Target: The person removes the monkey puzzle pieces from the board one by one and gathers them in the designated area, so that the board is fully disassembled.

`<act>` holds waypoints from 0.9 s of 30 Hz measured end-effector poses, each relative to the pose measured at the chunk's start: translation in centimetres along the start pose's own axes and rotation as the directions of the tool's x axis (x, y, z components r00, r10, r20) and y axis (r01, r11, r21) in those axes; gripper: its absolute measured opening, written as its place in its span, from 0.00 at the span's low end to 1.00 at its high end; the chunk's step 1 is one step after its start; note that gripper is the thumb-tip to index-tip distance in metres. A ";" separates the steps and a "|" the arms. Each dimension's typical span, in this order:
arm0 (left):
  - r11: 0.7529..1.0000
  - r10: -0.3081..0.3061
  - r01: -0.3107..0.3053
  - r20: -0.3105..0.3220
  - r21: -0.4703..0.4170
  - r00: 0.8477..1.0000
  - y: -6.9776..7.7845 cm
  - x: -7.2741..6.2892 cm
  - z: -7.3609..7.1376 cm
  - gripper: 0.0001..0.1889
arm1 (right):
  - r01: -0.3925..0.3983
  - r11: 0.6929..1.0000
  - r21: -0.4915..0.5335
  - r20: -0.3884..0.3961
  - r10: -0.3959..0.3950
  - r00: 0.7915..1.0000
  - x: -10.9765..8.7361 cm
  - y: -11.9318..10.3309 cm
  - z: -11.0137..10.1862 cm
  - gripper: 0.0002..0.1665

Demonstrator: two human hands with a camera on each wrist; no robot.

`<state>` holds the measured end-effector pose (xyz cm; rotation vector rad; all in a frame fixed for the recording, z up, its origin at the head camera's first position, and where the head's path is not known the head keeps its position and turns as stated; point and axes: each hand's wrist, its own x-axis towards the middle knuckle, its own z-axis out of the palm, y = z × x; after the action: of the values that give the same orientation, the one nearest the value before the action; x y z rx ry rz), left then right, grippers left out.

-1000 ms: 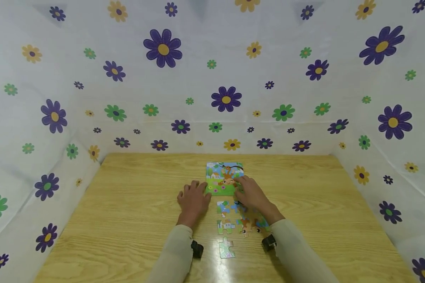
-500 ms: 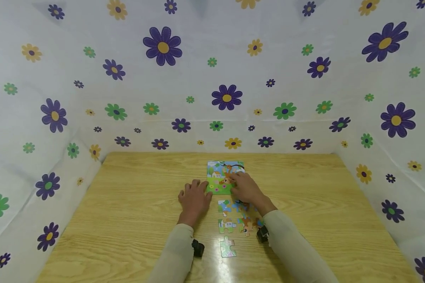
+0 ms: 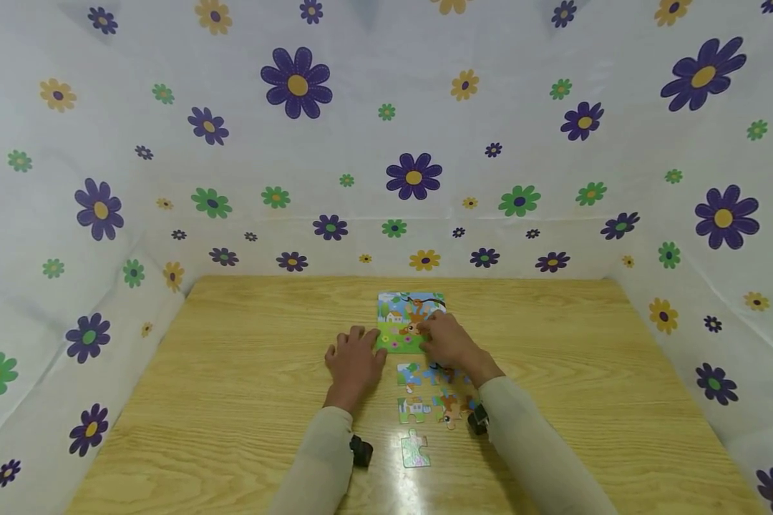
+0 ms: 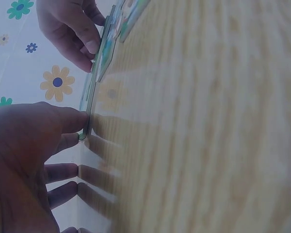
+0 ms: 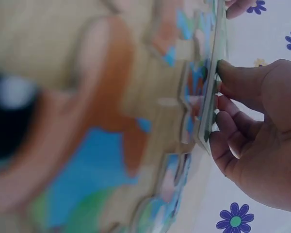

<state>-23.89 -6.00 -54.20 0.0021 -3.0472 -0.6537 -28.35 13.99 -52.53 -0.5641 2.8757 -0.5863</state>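
A square picture puzzle board (image 3: 393, 336) lies flat on the table, printed with a monkey, a house and flowers. My left hand (image 3: 356, 361) rests at its left edge, fingers spread, with the thumb and index touching the edge in the left wrist view. Over the board's right side is my right hand (image 3: 454, 342), fingers bent and fingertips on its surface; in the right wrist view no loose piece shows between the right-hand fingers (image 5: 240, 121). Below the board lie several jigsaw pieces (image 3: 414, 409), partly hidden by the right hand and forearm.
A single pale jigsaw piece (image 3: 415, 450) lies nearest the person. The wooden table (image 3: 232, 400) is bordered on its far and side edges by a white flowered cloth (image 3: 354, 129). Dark wrist cameras (image 3: 361, 452) are worn on both sleeves.
My right hand has shifted a little left across the board, its fingertips now nearer the monkey's face. The left hand has stayed at the board's left edge.
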 end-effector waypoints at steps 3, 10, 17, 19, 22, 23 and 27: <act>1.000 0.005 -0.005 0.003 0.004 1.000 0.1 0.1 0.0 0.23 | -0.041 0.999 0.014 0.029 0.041 0.999 0.2 0.0 -0.4 0.22; 1.000 0.005 -0.005 0.003 0.014 1.000 0.3 0.2 0.1 0.23 | -0.060 0.998 0.003 0.046 0.060 0.997 0.5 -0.1 -0.7 0.21; 1.000 -0.004 0.003 0.004 0.007 1.000 0.1 0.1 0.1 0.23 | -0.050 0.999 -0.010 -0.007 0.050 0.999 0.4 -0.1 0.0 0.22; 1.000 -0.004 0.004 0.008 0.012 1.000 0.0 0.1 0.2 0.23 | -0.041 0.999 -0.020 -0.030 0.040 0.999 0.3 -0.1 0.1 0.22; 1.000 -0.001 0.001 0.005 0.014 1.000 -0.1 0.1 0.2 0.23 | -0.036 0.999 -0.017 -0.053 0.035 0.998 0.1 0.0 0.3 0.22; 1.000 0.001 -0.001 0.004 0.012 1.000 -0.1 0.1 0.2 0.23 | -0.035 0.999 -0.004 -0.056 0.035 0.998 0.1 0.0 0.3 0.22; 1.000 0.004 -0.004 0.001 0.010 1.000 -0.1 0.1 0.2 0.23 | -0.028 0.997 0.079 -0.063 0.033 0.997 -0.3 -0.1 0.2 0.24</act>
<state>-24.01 -5.95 -54.44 -0.0043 -3.0499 -0.6387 -28.03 13.92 -52.64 -0.4976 2.9006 -0.7207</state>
